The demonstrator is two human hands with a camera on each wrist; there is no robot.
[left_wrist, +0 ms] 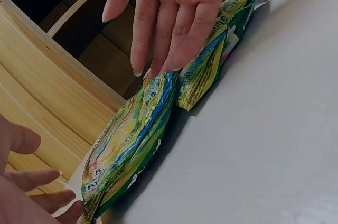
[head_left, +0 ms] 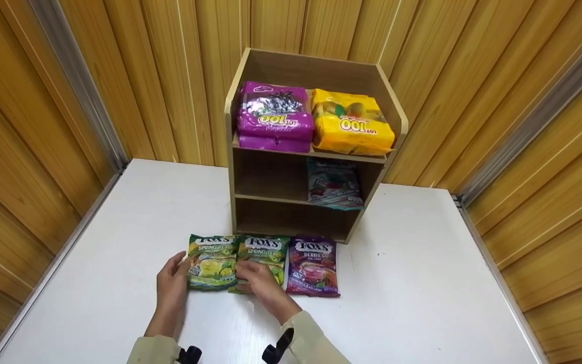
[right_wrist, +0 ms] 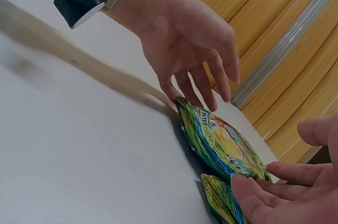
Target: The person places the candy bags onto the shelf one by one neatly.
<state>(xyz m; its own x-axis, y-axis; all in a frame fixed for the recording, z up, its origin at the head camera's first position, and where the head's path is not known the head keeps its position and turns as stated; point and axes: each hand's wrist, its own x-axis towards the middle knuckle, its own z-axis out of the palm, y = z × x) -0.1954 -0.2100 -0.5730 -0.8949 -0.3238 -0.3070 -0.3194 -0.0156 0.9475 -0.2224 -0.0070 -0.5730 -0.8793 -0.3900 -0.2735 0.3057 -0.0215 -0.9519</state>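
Three candy bags lie in a row on the white table, in front of a wooden shelf. The leftmost is a green Fox's Spring Tea bag (head_left: 211, 264), with a second Spring Tea bag (head_left: 263, 246) beside it and a purple Fox's Berries bag (head_left: 313, 265) at the right end. My left hand (head_left: 171, 285) touches the left edge of the leftmost bag with extended fingers. Over the middle bag reaches my right hand (head_left: 265, 287), its loosely straight fingers at the leftmost bag's right edge. Neither hand curls round a bag in the wrist views.
The wooden shelf (head_left: 232, 177) stands behind the bags. On its top level sit a purple pack (head_left: 276, 116) and a yellow pack (head_left: 353, 121). A teal bag (head_left: 334, 183) lies on the middle level, at the right. Wood-patterned walls (head_left: 170, 76) surround the table (head_left: 412, 283).
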